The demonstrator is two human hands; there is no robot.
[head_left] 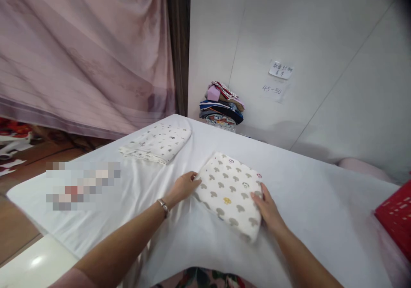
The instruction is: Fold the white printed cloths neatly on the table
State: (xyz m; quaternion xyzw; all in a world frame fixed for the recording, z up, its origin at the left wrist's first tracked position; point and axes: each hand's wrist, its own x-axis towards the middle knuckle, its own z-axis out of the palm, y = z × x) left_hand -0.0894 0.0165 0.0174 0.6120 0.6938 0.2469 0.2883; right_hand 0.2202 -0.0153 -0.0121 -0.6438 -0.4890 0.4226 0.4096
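Note:
A folded white cloth with a grey mushroom print [229, 191] lies on the white-covered table [308, 202] in front of me. My left hand [184, 187], a watch on its wrist, grips the cloth's left edge, fingers curled round it. On the right edge rests my right hand [268, 209], fingers flat against the cloth's side. A second folded printed cloth [157, 142] lies further back to the left, apart from both hands.
A stack of folded coloured clothes [221, 106] stands by the white wall behind the table. A pink curtain [83, 52] hangs at the left. A red basket [396, 219] sits at the table's right edge. Paper notes [280, 70] are stuck on the wall.

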